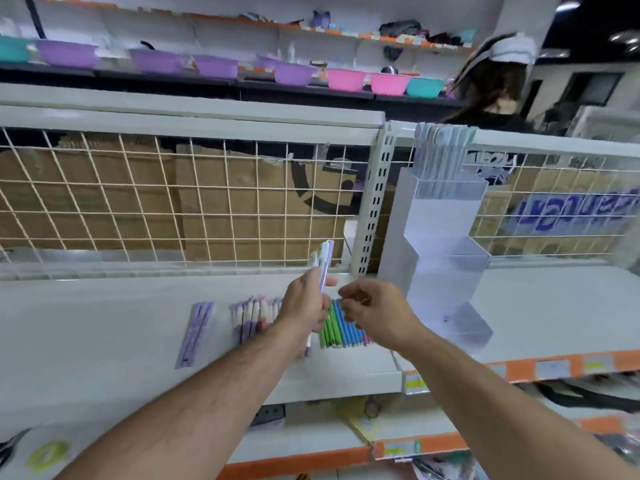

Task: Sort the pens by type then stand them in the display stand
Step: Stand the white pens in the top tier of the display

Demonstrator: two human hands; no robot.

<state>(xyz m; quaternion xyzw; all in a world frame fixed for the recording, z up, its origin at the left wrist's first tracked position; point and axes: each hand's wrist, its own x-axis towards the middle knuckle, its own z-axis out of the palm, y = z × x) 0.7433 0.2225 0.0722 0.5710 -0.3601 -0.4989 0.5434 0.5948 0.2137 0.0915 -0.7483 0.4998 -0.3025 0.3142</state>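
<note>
Your left forearm (207,393) and right forearm (485,382) are bare from the frame's lower edge up to the wrists, and fine hair shows along both. Your left hand (304,306) and right hand (372,306) are bare too. A thin ring (364,300), too blurred to make out its detail, appears on one finger of your right hand.

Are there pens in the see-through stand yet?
Partly full. The display stand's top pocket holds a row of pens standing upright; the lower pockets look empty.
</note>
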